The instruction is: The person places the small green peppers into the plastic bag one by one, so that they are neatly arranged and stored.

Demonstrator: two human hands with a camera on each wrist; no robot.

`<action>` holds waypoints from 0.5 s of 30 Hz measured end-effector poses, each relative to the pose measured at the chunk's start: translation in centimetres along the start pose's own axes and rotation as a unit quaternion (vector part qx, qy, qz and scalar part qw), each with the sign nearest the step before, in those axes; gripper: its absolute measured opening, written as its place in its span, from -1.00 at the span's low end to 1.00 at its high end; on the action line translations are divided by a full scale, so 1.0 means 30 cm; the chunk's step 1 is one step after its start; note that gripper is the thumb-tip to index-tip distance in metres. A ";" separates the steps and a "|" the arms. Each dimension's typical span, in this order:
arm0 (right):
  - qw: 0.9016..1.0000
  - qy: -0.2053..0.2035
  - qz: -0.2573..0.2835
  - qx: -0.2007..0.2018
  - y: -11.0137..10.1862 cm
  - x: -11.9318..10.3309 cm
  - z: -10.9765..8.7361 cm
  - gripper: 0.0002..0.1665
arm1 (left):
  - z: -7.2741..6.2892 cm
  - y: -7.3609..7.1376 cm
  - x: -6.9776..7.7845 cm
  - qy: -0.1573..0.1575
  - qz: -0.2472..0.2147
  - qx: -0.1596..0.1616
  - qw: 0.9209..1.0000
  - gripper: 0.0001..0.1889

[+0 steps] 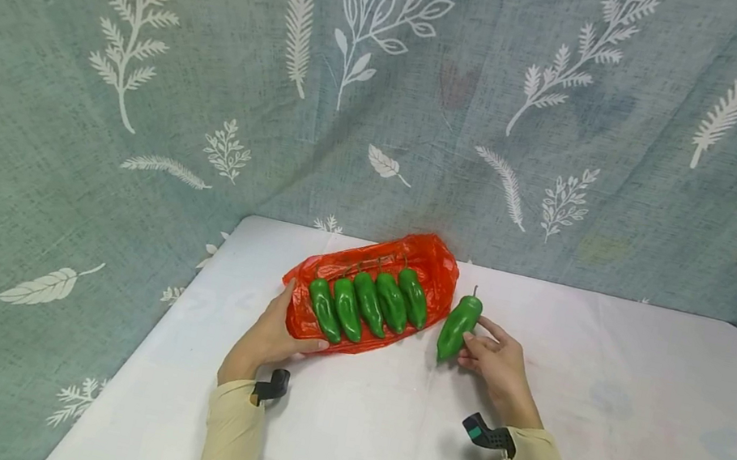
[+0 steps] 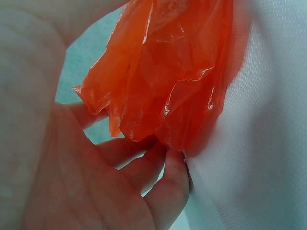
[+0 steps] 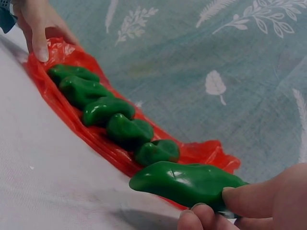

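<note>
A red plastic bag (image 1: 437, 263) lies spread on the white table, with several green peppers (image 1: 371, 300) in a slanted row on it. At its left end my left hand (image 1: 276, 333) grips the bag's edge, thumb along the front and fingers round the far side. The left wrist view shows the crumpled red plastic (image 2: 168, 72) against those fingers (image 2: 168, 187). Just right of the bag, my right hand (image 1: 493, 363) pinches another green pepper (image 1: 458, 330) between thumb and fingers, its stem pointing away. That pepper (image 3: 187, 184) overlaps the bag's near end in the right wrist view.
The white-covered table (image 1: 635, 441) extends to both sides and toward me. Behind it and along the left hangs a grey-green curtain (image 1: 456, 155) with white leaf prints. Both wrists wear dark bands, the right one (image 1: 488, 434) near the sleeve cuff.
</note>
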State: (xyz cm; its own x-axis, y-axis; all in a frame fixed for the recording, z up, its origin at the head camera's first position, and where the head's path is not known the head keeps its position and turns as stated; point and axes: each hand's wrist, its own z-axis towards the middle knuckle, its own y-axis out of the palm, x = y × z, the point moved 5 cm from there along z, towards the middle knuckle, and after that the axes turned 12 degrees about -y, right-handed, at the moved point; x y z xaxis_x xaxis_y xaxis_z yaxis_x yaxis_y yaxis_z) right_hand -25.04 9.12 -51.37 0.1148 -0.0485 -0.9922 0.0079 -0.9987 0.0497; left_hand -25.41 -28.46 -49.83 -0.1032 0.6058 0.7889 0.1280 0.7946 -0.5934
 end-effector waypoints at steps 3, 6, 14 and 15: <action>1.000 -0.004 -0.002 -0.001 -0.002 -0.004 -0.002 -0.26 | -0.002 -0.001 0.002 -0.001 -0.002 0.000 1.000 0.33; 1.000 -0.010 -0.001 0.000 -0.006 -0.009 -0.004 -0.26 | -0.002 0.000 0.004 0.005 -0.005 -0.001 1.000 0.32; 1.000 -0.021 -0.005 0.000 -0.016 -0.022 -0.010 -0.26 | -0.008 -0.001 0.008 0.008 -0.010 -0.003 1.000 0.31; 1.000 -0.022 -0.007 0.000 -0.017 -0.024 -0.011 -0.26 | -0.010 -0.001 0.009 0.007 -0.010 -0.003 1.000 0.31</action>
State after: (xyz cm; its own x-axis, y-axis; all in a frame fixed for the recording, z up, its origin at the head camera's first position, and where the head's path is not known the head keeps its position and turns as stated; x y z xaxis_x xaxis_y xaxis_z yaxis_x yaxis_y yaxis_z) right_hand -24.79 9.68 -50.63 0.0707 -0.0357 -0.9969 0.0095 -0.9993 0.0365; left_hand -25.14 -28.33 -49.57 -0.0921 0.5890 0.8029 0.1329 0.8064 -0.5763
